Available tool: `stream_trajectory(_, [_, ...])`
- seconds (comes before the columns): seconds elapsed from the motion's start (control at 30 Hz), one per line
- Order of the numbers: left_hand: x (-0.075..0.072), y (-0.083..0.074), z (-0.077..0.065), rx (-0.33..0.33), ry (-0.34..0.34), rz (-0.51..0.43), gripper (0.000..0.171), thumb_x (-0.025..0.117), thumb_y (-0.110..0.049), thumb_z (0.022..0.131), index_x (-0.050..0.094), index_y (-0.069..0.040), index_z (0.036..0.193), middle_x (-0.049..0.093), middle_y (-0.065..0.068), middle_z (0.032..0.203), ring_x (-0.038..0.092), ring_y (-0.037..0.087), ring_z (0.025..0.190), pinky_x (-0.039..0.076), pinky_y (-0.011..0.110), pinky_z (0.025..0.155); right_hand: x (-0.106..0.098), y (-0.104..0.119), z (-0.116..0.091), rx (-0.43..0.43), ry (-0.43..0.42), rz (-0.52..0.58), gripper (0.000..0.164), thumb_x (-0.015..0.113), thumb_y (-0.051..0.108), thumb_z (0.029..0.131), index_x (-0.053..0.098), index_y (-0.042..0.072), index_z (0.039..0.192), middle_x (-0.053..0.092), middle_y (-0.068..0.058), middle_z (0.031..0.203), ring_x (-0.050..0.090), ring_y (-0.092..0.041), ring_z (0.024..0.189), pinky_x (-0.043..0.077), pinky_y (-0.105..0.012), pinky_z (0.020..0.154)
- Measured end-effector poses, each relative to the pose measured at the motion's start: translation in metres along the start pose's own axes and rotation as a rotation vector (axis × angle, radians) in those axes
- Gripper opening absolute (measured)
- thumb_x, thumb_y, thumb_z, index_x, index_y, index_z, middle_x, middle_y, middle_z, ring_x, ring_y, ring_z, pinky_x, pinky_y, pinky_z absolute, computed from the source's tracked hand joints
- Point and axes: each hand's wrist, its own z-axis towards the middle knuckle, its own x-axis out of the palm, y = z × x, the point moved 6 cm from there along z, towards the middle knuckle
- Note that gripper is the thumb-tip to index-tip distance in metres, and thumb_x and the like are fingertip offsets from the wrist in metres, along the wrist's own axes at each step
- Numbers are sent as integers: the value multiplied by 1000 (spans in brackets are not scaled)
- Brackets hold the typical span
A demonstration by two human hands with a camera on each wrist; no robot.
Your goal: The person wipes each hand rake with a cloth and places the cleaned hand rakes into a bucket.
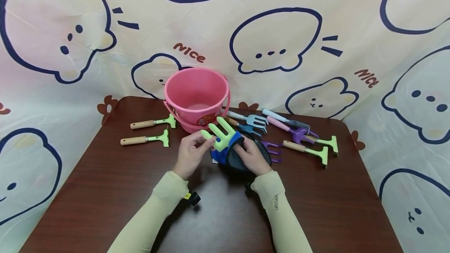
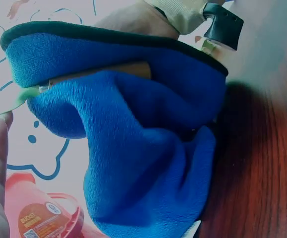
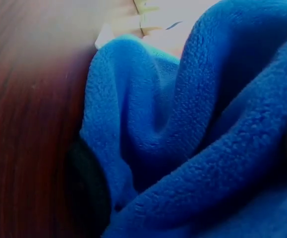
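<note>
Pale yellow-green fabric sleeves [image 1: 137,225] are stretching forward over a dark brown wooden desk [image 1: 207,225]. The left hand [image 1: 191,152] is pinching a light-green pronged garden fork [image 1: 221,134] by its tines, while its wooden handle [image 2: 103,74] is lying within a dark-edged blue fleece cloth [image 2: 128,163]. The right hand [image 1: 254,158] is grasping this cloth by its edge. Behind them, a pink plastic bucket [image 1: 197,116] is standing upright on the desk.

blue pouch [image 2: 126,163]: fuzzy matt cloth | bucket [image 1: 184,115]: smooth plastic | table [image 1: 105,198]: wood-grained
</note>
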Motion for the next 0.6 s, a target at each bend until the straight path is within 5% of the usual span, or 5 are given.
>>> stream_trajectory(0.13, [-1,-2,1,10,8,-15,15,72,-5,96,74,7,106,77,14,90,70,14,74,61,27,76,1,1,-1,8,2,-39,33,53,16,109,61,-1,136,68,-16,130,61,-18,114,48,-26,101])
stream_trajectory(0.37, [-5,1,1,-22,2,-26,20,72,-6,97,72,10,107,78,5,92,71,22,78,62,34,78,4,-1,0,27,43,-64,35,51,15,109,57,-4,137,65,-20,132,60,-25,115,49,-41,105])
stream_trajectory(0.6, [-4,5,3,-34,-10,-105,15,70,-5,98,72,8,106,77,6,93,70,13,79,61,28,79,3,-8,-1,51,54,-72,36,50,17,110,55,-3,140,65,-18,133,60,-24,112,50,-39,103])
